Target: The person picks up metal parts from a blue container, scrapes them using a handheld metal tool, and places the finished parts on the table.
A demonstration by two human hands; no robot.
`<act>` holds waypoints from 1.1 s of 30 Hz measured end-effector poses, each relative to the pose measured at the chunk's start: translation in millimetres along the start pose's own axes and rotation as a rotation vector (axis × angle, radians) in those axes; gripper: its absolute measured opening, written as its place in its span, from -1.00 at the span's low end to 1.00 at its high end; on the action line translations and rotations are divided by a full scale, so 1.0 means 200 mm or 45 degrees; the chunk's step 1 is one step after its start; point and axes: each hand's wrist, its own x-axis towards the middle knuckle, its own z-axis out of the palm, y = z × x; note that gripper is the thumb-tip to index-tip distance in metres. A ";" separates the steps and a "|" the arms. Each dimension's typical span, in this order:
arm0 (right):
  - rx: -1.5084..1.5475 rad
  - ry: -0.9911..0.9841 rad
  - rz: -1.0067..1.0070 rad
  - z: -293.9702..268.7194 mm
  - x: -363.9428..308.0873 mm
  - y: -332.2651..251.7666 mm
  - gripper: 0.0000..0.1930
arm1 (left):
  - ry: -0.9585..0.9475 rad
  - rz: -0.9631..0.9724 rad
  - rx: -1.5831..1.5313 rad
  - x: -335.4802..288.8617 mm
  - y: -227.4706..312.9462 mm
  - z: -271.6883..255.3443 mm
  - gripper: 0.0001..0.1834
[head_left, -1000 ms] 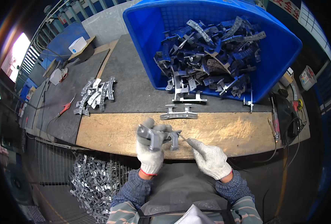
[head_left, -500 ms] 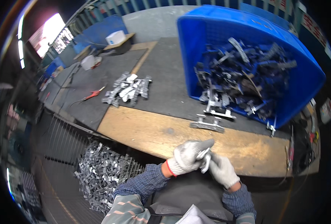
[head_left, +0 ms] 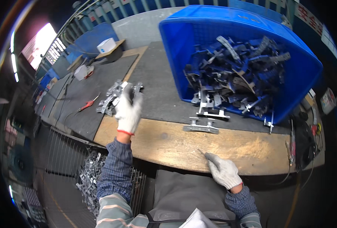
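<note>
Head view: our left grip [head_left: 129, 112] is at the metal brackets [head_left: 109, 99], whether holding any we cannot tell; our right grip [head_left: 224, 171] clasps a thin tool [head_left: 201, 152].

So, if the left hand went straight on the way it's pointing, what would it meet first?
Most likely the pile of metal parts: the fingers of the left hand overlap it in this view, though depth is unclear, so touching can't be confirmed.
</note>
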 end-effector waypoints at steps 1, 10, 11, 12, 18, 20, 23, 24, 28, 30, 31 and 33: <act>-0.004 -0.047 0.043 0.00 -0.01 0.00 -0.68 | -0.240 0.075 0.100 -0.07 0.08 0.05 -0.44; 0.083 0.117 -0.142 0.01 -0.04 0.04 -0.66 | -0.894 0.892 0.564 -0.52 0.34 0.69 -0.56; 0.081 0.126 -0.133 0.01 -0.04 0.05 -0.66 | -0.884 0.917 0.542 -0.51 0.34 0.72 -0.56; 0.088 0.119 -0.114 0.01 -0.05 0.05 -0.65 | -0.901 0.964 0.679 -0.49 0.34 0.74 -0.57; 0.384 0.209 -0.046 -0.03 -0.06 0.03 -0.63 | -0.848 0.713 0.736 -0.37 0.43 0.72 -0.44; 0.474 0.182 0.110 -0.07 -0.07 0.01 -0.62 | -0.944 0.500 0.603 -0.36 0.44 0.64 -0.40; 0.423 0.278 0.048 -0.14 -0.06 -0.04 -0.61 | -0.990 0.202 0.311 -0.39 0.44 0.54 -0.30; 0.355 0.332 -0.051 -0.16 -0.04 -0.06 -0.62 | -1.006 0.071 0.048 -0.43 0.44 0.50 -0.30; 0.214 0.409 -0.241 -0.21 0.01 -0.14 -0.59 | -1.152 -0.550 -0.630 -0.59 0.46 0.45 -0.39; 0.050 0.256 -0.275 -0.22 0.02 -0.17 -0.53 | -1.123 -0.658 -0.785 -0.67 0.47 0.44 -0.38; 0.050 0.251 -0.277 -0.22 0.02 -0.18 -0.53 | -1.115 -0.674 -0.756 -0.69 0.47 0.44 -0.38; 0.001 0.225 -0.303 -0.20 0.04 -0.19 -0.48 | -1.067 -0.553 -0.765 -0.72 0.48 0.44 -0.40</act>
